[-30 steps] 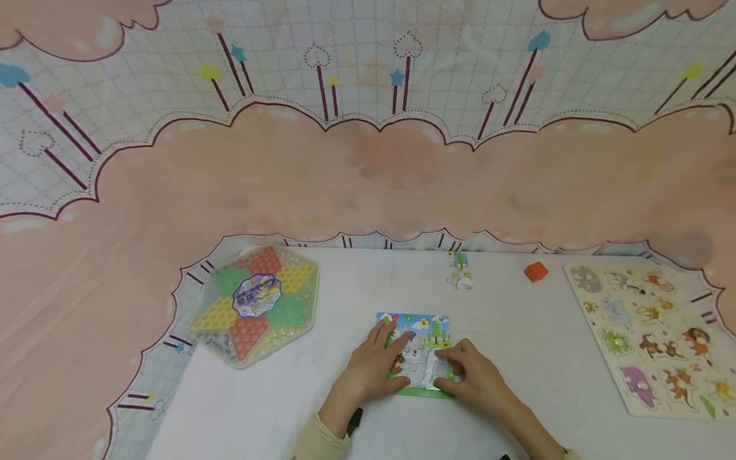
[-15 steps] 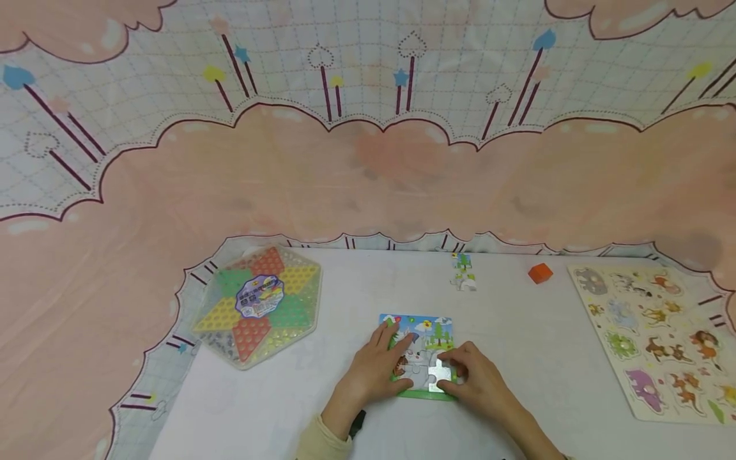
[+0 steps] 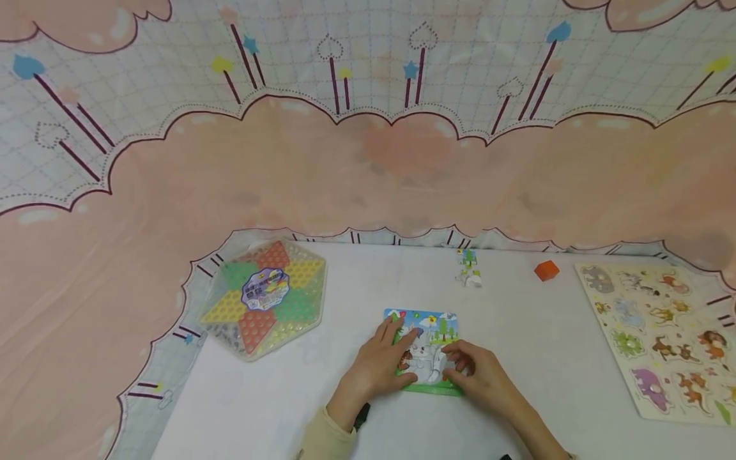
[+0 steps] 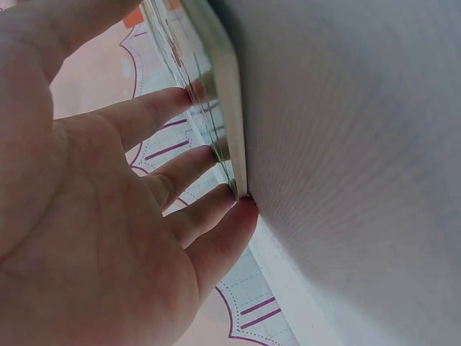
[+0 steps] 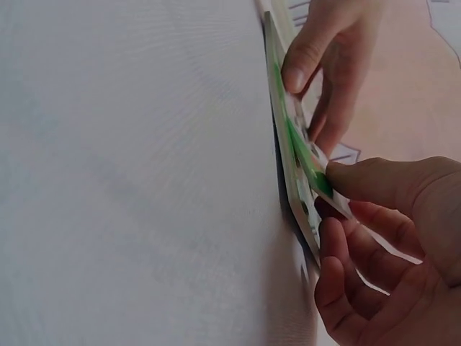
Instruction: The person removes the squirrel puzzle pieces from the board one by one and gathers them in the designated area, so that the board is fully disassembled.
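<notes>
Near the middle of the worktop (image 3: pixel 517 332), the left hand (image 3: pixel 376 364) lies flat, grip released, steadying the puzzle (image 3: pixel 428 348). The right hand (image 3: pixel 483 377) pinches a piece (image 5: pixel 317 176) at its right edge; forced crooked, it could jam or shift neighbouring pieces.

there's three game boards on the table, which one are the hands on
The small green-framed jigsaw board at the front middle. The left hand and right hand both rest on it; the hexagonal checkers board and animal peg puzzle lie untouched at either side.
</notes>
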The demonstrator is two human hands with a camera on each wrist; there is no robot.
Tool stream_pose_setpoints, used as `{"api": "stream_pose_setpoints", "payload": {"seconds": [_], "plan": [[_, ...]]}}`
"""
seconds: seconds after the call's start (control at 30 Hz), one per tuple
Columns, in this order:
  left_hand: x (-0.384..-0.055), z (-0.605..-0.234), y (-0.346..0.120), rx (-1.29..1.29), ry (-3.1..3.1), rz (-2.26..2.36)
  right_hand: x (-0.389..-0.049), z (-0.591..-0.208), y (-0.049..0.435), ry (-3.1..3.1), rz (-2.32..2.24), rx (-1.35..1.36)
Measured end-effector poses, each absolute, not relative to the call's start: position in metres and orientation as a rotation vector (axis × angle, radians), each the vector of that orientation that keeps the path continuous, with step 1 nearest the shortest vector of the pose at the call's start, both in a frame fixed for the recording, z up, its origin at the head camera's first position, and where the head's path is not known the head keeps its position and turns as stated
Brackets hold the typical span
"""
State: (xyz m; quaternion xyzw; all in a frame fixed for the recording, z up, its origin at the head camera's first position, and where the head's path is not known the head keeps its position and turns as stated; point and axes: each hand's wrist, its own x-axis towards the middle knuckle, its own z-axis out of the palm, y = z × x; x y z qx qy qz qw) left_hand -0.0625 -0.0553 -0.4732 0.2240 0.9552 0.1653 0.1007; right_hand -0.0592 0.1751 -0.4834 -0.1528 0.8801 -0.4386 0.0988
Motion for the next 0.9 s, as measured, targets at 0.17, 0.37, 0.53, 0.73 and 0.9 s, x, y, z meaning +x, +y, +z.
{"api": "stream_pose_setpoints", "payload": {"seconds": [0.17, 0.37, 0.53, 0.73, 0.9], "plan": [[-0.065, -0.474, -0.054, 0.667, 2.832, 0.485, -0.062, -0.485, 0.177, 2.59, -1.344, -0.467], [-0.063, -0.474, -0.055, 0.672, 2.824, 0.484, -0.063, -0.484, 0.18, 2.528, -1.423, -0.485], [-0.062, -0.472, -0.055, 0.662, 2.81, 0.484, -0.064, -0.483, 0.182, 2.48, -1.517, -0.48], [-0.062, -0.471, -0.056, 0.651, 2.787, 0.491, -0.068, -0.484, 0.185, 2.428, -1.613, -0.355], [-0.062, -0.471, -0.056, 0.644, 2.779, 0.498, -0.074, -0.485, 0.188, 2.434, -1.584, -0.226]]}}
